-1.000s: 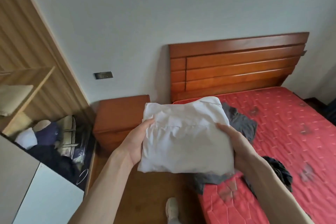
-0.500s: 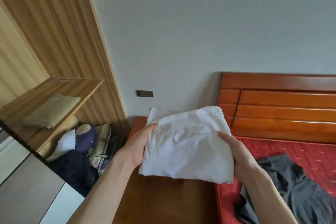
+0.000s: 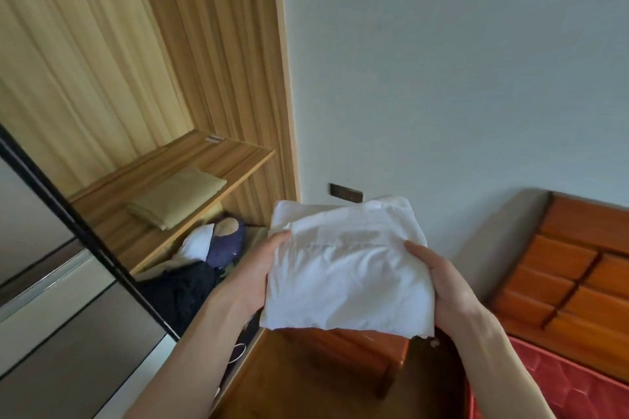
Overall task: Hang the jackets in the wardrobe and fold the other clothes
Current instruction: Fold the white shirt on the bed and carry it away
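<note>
As both hands grip it, folded white garment (image 3: 347, 269), level, widthwise.

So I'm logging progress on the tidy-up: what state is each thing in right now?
white garment: folded, held in the air between both hands
left hand: grips the garment's left edge
right hand: grips its right edge
tan cloth: folded, lying on the wardrobe shelf
wardrobe sliding door: slid open
dark clothes: heaped unfolded under the shelf
</note>
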